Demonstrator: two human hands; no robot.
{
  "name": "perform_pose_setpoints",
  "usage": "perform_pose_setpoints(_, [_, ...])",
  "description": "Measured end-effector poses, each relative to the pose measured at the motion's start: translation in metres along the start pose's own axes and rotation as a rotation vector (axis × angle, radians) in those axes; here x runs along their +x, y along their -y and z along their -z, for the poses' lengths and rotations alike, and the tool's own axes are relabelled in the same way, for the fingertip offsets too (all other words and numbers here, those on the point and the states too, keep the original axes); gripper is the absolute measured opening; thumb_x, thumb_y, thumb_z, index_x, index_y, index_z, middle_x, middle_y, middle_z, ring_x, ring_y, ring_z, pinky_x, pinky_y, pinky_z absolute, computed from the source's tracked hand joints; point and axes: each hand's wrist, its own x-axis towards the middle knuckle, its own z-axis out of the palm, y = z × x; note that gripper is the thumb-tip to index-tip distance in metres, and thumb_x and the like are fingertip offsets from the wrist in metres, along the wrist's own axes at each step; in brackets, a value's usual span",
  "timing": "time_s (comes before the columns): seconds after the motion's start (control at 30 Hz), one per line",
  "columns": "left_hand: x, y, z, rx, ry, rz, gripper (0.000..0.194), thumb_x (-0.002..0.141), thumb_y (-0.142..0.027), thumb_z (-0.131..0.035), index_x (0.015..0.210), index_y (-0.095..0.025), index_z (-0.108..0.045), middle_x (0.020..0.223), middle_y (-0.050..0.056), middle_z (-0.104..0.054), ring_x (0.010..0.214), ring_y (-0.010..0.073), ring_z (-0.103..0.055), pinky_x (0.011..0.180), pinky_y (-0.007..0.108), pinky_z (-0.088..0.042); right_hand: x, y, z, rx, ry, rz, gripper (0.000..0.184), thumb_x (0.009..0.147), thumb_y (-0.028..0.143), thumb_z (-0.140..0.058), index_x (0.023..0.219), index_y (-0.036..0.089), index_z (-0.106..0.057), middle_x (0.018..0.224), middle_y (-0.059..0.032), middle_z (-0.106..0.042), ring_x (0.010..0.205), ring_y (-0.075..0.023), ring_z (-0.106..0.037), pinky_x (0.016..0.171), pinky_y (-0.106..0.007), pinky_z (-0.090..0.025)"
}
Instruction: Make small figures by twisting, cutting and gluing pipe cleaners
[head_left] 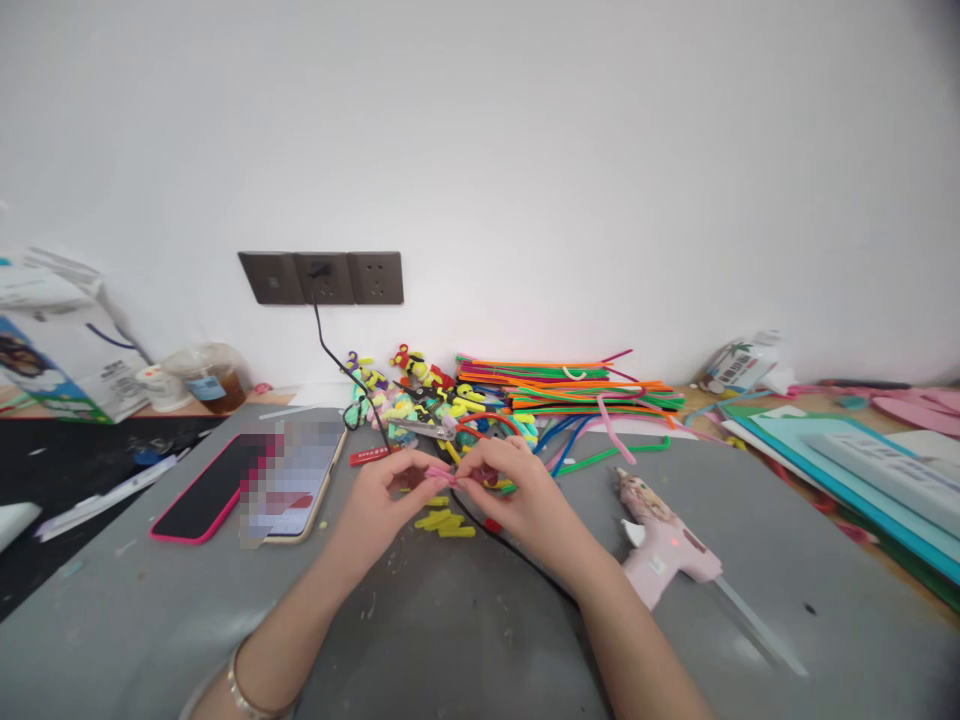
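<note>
Over the middle of the grey mat (450,640), my left hand (397,492) and my right hand (510,485) meet fingertip to fingertip. Both pinch a short pink pipe cleaner piece (441,476) between thumb and fingers. Part of it is hidden by the fingers. Just below the hands lie several short yellow pipe cleaner pieces (448,523). A pile of small coloured pipe cleaner figures (424,375) stands behind them, with metal scissors (416,428) among it. To the right of my right forearm rests a pink glue gun (664,545) with a clear glue stick in its back.
Bundled long pipe cleaners (555,385) lie by the wall. A black cord (517,553) runs from the wall socket (322,278) under my hands. Two phones (217,490) are at left, beside a drink cup (214,385). Coloured sheets (862,470) are stacked at right.
</note>
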Motion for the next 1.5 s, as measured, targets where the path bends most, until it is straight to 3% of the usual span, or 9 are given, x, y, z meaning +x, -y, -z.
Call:
perform_pose_setpoints(0.27, [-0.002, -0.002, 0.000, -0.052, -0.018, 0.011, 0.022, 0.081, -0.037, -0.072, 0.083, -0.016, -0.077, 0.083, 0.007, -0.079, 0.080, 0.0206, -0.072, 0.076, 0.028, -0.056, -0.002, 0.000, -0.002, 0.027, 0.010, -0.011, 0.012, 0.092, 0.016, -0.063, 0.081, 0.022, -0.063, 0.076, 0.0027, -0.068, 0.070, -0.0149, -0.058, 0.079, -0.033, -0.035])
perform_pose_setpoints(0.47, [0.001, -0.004, 0.005, -0.096, -0.066, 0.029, 0.024, 0.080, -0.040, -0.073, 0.077, -0.017, -0.078, 0.075, 0.005, -0.079, 0.071, 0.0183, -0.070, 0.068, 0.025, -0.054, 0.000, 0.006, 0.001, 0.174, -0.012, -0.046, 0.009, 0.091, 0.016, -0.061, 0.085, 0.021, -0.065, 0.080, 0.0000, -0.069, 0.075, -0.0163, -0.061, 0.077, -0.031, -0.042])
perform_pose_setpoints(0.7, [0.002, -0.001, 0.006, -0.151, -0.067, 0.052, 0.026, 0.079, -0.043, -0.074, 0.078, -0.017, -0.078, 0.077, 0.007, -0.080, 0.074, 0.0198, -0.071, 0.073, 0.028, -0.055, 0.002, 0.006, 0.004, 0.298, -0.006, -0.084, 0.011, 0.091, 0.018, -0.062, 0.081, 0.021, -0.064, 0.079, -0.0015, -0.065, 0.076, -0.0169, -0.059, 0.072, -0.028, -0.046])
perform_pose_setpoints(0.97, [-0.001, -0.004, 0.002, -0.253, -0.097, 0.104, 0.031, 0.071, -0.047, -0.082, 0.073, -0.017, -0.078, 0.068, 0.005, -0.077, 0.067, 0.0168, -0.066, 0.069, 0.026, -0.053, 0.002, 0.009, 0.008, 0.412, 0.032, -0.071, 0.018, 0.092, 0.032, -0.069, 0.077, 0.021, -0.069, 0.080, -0.0036, -0.067, 0.080, -0.0187, -0.061, 0.075, -0.031, -0.047])
perform_pose_setpoints(1.23, [0.000, 0.005, 0.010, -0.343, -0.059, 0.080, 0.029, 0.075, -0.047, -0.082, 0.077, -0.018, -0.080, 0.075, 0.004, -0.079, 0.072, 0.0156, -0.068, 0.071, 0.023, -0.051, 0.001, 0.011, 0.007, 0.460, 0.037, -0.180, 0.015, 0.088, 0.029, -0.071, 0.077, 0.020, -0.066, 0.080, -0.0018, -0.067, 0.076, -0.0164, -0.060, 0.071, -0.028, -0.046])
perform_pose_setpoints(1.5, [-0.001, -0.007, 0.006, -0.446, -0.008, 0.172, 0.034, 0.064, -0.051, -0.088, 0.070, -0.018, -0.079, 0.066, 0.001, -0.075, 0.063, 0.0107, -0.060, 0.065, 0.019, -0.047, 0.001, 0.013, 0.011, 0.569, 0.084, -0.132, 0.018, 0.090, 0.033, -0.070, 0.079, 0.019, -0.070, 0.082, -0.0032, -0.066, 0.078, -0.0161, -0.060, 0.071, -0.026, -0.046])
